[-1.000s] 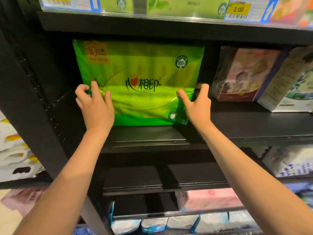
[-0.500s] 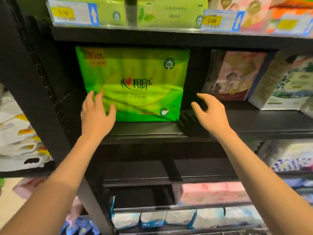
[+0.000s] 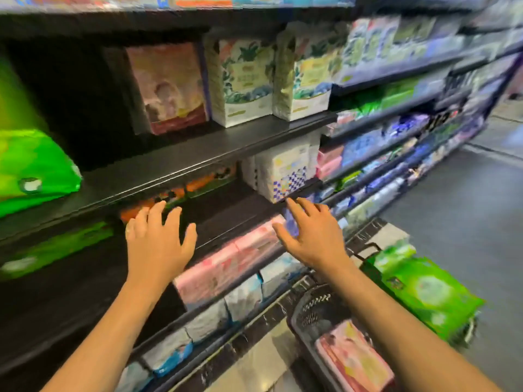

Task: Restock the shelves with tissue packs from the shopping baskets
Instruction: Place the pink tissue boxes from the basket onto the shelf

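The green tissue pack (image 3: 31, 168) stands on the black shelf (image 3: 175, 162) at the far left, with no hand on it. My left hand (image 3: 158, 244) hovers in front of the lower shelves, fingers spread and empty. My right hand (image 3: 314, 236) is also empty, fingers straight, near the pink packs (image 3: 226, 267). On the floor at the lower right stands a dark shopping basket (image 3: 314, 309) holding a pink tissue pack (image 3: 353, 360). A second basket beside it carries green tissue packs (image 3: 424, 295). The view is blurred by motion.
Pink and white leaf-print tissue packs (image 3: 243, 80) stand on the same shelf to the right. White checkered packs (image 3: 283, 171) sit one shelf lower. Blue-and-white packs (image 3: 240, 301) fill the bottom row. The grey aisle floor (image 3: 452, 193) stretches right.
Both hands have left the green pack and dropped lower. The view has swung right and down, so the baskets on the floor now show.
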A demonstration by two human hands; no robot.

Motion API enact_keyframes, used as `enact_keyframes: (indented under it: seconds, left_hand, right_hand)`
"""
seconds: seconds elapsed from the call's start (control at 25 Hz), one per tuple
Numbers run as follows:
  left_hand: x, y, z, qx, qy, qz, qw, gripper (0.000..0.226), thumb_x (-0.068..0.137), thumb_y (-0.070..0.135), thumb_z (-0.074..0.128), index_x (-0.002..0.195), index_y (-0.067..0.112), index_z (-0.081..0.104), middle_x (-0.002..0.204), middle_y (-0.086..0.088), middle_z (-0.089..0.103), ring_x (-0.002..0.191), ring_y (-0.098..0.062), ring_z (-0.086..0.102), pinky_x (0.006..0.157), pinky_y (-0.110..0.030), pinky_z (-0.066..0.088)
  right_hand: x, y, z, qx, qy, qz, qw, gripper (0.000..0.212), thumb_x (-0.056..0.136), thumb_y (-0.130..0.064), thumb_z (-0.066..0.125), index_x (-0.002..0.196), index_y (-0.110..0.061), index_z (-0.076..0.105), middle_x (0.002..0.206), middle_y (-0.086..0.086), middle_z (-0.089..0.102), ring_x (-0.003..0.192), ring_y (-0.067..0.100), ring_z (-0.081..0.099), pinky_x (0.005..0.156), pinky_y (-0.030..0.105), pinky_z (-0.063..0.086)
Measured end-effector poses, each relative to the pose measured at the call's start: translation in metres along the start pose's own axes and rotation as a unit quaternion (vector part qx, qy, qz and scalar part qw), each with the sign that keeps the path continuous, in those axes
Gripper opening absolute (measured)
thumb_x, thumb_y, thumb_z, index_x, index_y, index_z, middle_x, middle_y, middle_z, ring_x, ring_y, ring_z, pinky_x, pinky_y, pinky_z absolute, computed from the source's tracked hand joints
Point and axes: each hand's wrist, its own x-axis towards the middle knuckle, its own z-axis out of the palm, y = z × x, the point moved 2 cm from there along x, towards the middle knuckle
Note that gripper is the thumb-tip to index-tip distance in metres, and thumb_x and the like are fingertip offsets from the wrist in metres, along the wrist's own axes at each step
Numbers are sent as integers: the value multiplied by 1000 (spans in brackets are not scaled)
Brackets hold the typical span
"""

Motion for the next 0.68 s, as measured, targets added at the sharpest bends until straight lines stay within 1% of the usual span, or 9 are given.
enact_keyframes:
  seconds: [0.04,0.12,0.24,0.32,0.4,0.52,0.68]
  left_hand:
    - [-1,31,12,-9,-25,24,999,57,91,49,42,124,8,65,133,-23,57,120,-48,52,94,-61,43]
    - [-4,91,36,-23,-67,80,994,59,90,49,42,125,9,65,134,-24,57,120,-48,51,95,-60,43]
    - [-5,172,69,-44,-122,156,979,56,87,47,43,120,9,67,131,-23,58,115,-48,54,91,-59,45]
    - [-4,215,92,-58,-151,192,968,55,86,47,43,117,9,67,128,-23,60,113,-48,54,91,-57,44]
    - [-4,247,116,-66,-172,218,958,53,86,48,44,117,10,65,124,-22,60,111,-45,54,90,-56,44]
    - [2,299,164,-94,-187,266,941,50,85,45,46,117,11,64,123,-24,58,108,-45,55,89,-55,44]
    - [4,357,241,-115,-252,319,906,55,85,46,46,122,10,64,129,-23,57,114,-46,53,93,-57,43]
  right_hand:
    - [-19,26,-5,-14,-5,22,1000,67,90,-63,47,136,-16,59,131,11,63,107,40,61,93,48,50]
    - [-55,77,-15,-41,-5,76,996,63,89,-61,50,132,-17,61,127,11,65,102,39,62,89,45,51]
    - [-102,143,-22,-58,-25,175,983,66,89,-67,43,133,-21,60,130,9,64,103,40,60,88,45,52]
    - [-128,182,-19,-72,-26,235,969,66,88,-67,42,130,-20,62,128,9,64,101,41,60,85,45,53]
    - [-147,204,-16,-78,-37,285,955,65,87,-67,41,127,-20,63,126,11,65,102,41,59,84,47,54]
    - [-170,243,5,-96,-68,366,923,72,88,-70,37,135,-20,59,136,14,60,113,42,58,93,50,52]
    - [-188,283,50,-95,-115,457,877,81,88,-74,30,142,-18,54,145,17,53,128,44,50,107,54,42]
